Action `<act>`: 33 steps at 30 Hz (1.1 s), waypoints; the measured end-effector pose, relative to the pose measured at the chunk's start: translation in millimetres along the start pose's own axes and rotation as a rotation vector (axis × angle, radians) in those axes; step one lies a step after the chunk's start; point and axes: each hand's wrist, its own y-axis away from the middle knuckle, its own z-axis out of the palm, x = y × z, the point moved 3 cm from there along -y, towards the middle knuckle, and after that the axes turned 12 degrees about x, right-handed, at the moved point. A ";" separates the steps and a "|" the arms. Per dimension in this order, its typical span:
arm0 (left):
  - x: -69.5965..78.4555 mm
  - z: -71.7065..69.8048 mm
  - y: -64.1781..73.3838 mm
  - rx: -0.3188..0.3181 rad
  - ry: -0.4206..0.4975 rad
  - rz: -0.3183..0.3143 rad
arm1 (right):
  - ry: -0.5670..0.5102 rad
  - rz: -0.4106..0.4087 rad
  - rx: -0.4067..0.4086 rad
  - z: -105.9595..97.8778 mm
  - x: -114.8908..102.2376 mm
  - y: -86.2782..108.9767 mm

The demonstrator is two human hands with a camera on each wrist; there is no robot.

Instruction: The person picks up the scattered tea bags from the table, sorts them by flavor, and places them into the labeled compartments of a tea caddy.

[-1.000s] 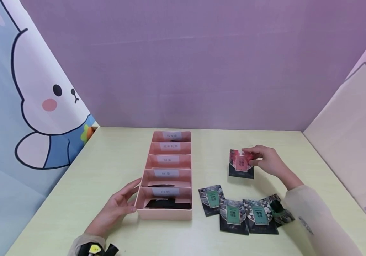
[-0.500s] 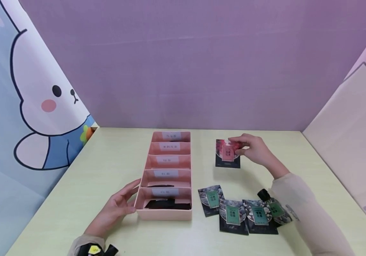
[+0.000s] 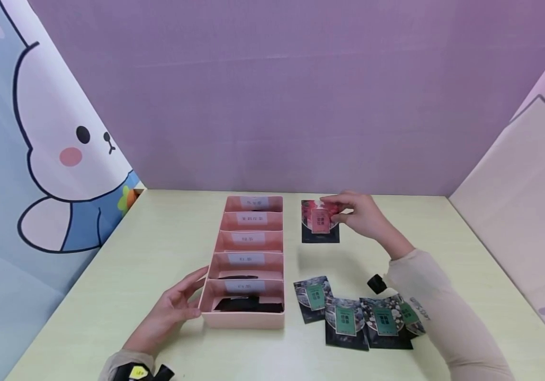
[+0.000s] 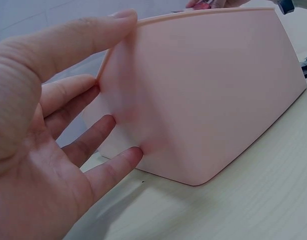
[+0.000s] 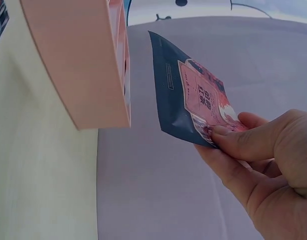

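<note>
My right hand (image 3: pixel 362 216) pinches a black-and-red tea sachet (image 3: pixel 320 225) by its right side, thumb on the printed face. In the right wrist view the sachet (image 5: pixel 176 100) is raised beside the pink box's wall (image 5: pixel 76 65). The long pink divided box (image 3: pixel 243 320) stands on the table with a white label in each compartment. Dark sachets (image 3: pixel 239 304) lie in its nearest compartment, and a dark edge shows in the one behind. My left hand (image 3: pixel 173 311) touches the box's near left corner; fairly straight fingertips (image 4: pixel 131 155) rest on its wall.
Several black sachets with green labels (image 3: pixel 346 321) lie partly overlapping on the table right of the box, the rightmost partly covered by my right sleeve (image 3: pixel 444 312). A purple backdrop (image 3: pixel 301 106) rises behind the pale table (image 3: pixel 158 233).
My right hand has carried the red sachet leftward and a little away from me, closer to the box. My left hand and the box have stayed in place.
</note>
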 end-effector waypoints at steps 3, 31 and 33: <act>1.1 0.3 0.5 0.003 -0.001 -0.007 | -0.014 -0.012 0.004 4.5 -6.9 -1.3; 0.2 0.6 0.8 -0.020 0.013 0.014 | -0.358 -0.315 0.155 74.0 -66.3 19.3; 0.7 0.7 1.3 -0.015 0.011 0.010 | -0.372 -0.378 0.173 80.3 -65.3 23.1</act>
